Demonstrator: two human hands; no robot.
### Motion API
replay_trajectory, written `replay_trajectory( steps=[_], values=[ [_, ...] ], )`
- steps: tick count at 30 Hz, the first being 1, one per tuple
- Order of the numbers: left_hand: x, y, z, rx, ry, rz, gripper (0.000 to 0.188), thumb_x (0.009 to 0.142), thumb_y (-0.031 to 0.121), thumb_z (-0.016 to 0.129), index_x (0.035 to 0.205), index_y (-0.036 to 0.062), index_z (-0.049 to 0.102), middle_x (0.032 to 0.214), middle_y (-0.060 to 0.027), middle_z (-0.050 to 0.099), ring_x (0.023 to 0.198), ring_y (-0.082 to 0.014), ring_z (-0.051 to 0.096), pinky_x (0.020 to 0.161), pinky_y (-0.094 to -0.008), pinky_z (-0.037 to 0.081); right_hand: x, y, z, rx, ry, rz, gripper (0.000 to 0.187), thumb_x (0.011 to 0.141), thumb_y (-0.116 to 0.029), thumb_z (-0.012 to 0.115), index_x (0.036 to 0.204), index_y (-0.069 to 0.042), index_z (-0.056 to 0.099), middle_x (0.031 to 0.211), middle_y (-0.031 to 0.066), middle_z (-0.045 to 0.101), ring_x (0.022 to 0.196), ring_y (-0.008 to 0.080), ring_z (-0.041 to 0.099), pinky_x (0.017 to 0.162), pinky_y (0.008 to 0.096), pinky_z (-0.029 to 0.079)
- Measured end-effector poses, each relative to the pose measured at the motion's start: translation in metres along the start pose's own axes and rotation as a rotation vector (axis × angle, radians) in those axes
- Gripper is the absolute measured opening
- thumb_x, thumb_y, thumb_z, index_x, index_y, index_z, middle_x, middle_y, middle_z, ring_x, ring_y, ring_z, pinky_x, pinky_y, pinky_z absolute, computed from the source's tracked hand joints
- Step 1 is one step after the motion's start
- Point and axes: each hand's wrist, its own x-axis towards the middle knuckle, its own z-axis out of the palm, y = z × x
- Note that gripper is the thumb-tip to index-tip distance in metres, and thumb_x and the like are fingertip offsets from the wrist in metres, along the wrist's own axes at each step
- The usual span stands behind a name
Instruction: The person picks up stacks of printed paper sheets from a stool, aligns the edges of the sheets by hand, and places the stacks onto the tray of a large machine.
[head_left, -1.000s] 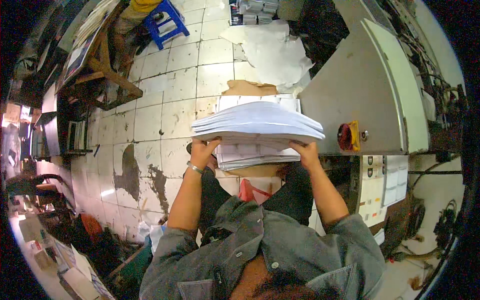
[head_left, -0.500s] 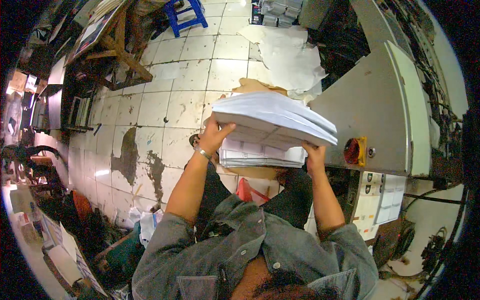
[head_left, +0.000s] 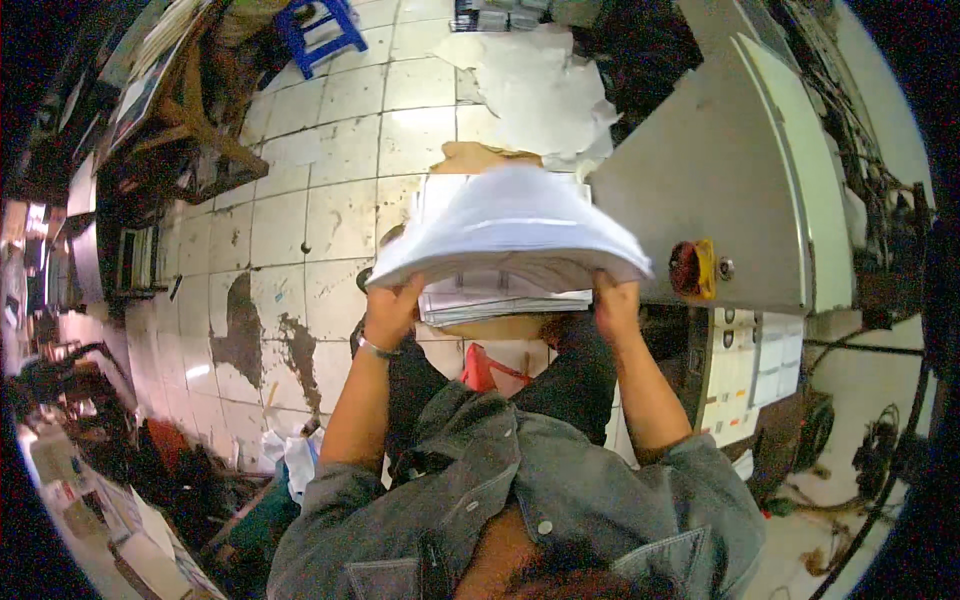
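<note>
Between my two hands a thick sheaf of white paper [head_left: 512,215] is held up, bowed into an arch with its middle raised. My left hand [head_left: 393,308] grips its near left corner, thumb against the edge. On the near right corner my right hand [head_left: 616,300] is closed in the same way. Below the sheaf lies a pile of paper [head_left: 500,308], partly covered by it, with brown wrapping paper [head_left: 480,157] showing at its far side. A red object [head_left: 480,368] sits near my knees.
To the right stands a grey metal cabinet [head_left: 700,190] with a red and yellow rotary switch [head_left: 693,270]. Torn white sheets [head_left: 540,90] lie on the tiled floor [head_left: 330,210] ahead. A blue stool [head_left: 322,35] and a wooden frame [head_left: 195,130] are at the far left.
The sheaf has gone from a tilted, nearly flat stack to an arched one. My left hand has moved left and nearer to me, levelling with my right. The view has shifted slightly.
</note>
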Motion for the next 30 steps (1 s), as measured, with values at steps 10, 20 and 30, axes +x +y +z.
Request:
replay_trajectory(
  steps=[10,20,30],
  values=[
    [0.001,-0.020,0.002,0.200,0.077,0.143,0.021,0.082,0.006,0.064,0.099,-0.0052,0.061,0.097,-0.0110,0.065,0.087,-0.0175,0.060,0.079,-0.0305,0.048,-0.001,-0.038,0.008,-0.274,-0.111,-0.424,0.061,0.072,-0.001,0.072,0.127,-0.003,0.045,0.123,0.0117,0.053,0.111,0.0202,0.052,0.092,0.0348,0.043],
    [0.018,-0.036,-0.010,0.126,0.025,0.065,0.029,0.079,0.005,0.065,0.106,-0.0034,0.057,0.101,-0.0119,0.063,0.095,-0.0212,0.060,0.085,-0.0335,0.047,0.009,-0.093,0.005,-0.549,0.048,-0.937,0.050,0.068,-0.006,0.076,0.115,-0.011,0.060,0.129,0.0208,0.046,0.114,0.0354,0.051,0.094,0.0410,0.043],
    [0.019,-0.027,-0.008,0.094,0.035,0.061,0.032,0.077,0.007,0.069,0.105,-0.0051,0.057,0.100,-0.0113,0.063,0.092,-0.0195,0.059,0.082,-0.0319,0.047,0.013,-0.098,0.005,-0.552,0.075,-0.993,0.038,0.065,-0.005,0.078,0.099,-0.006,0.061,0.125,0.0215,0.050,0.115,0.0350,0.051,0.091,0.0405,0.047]
  ],
)
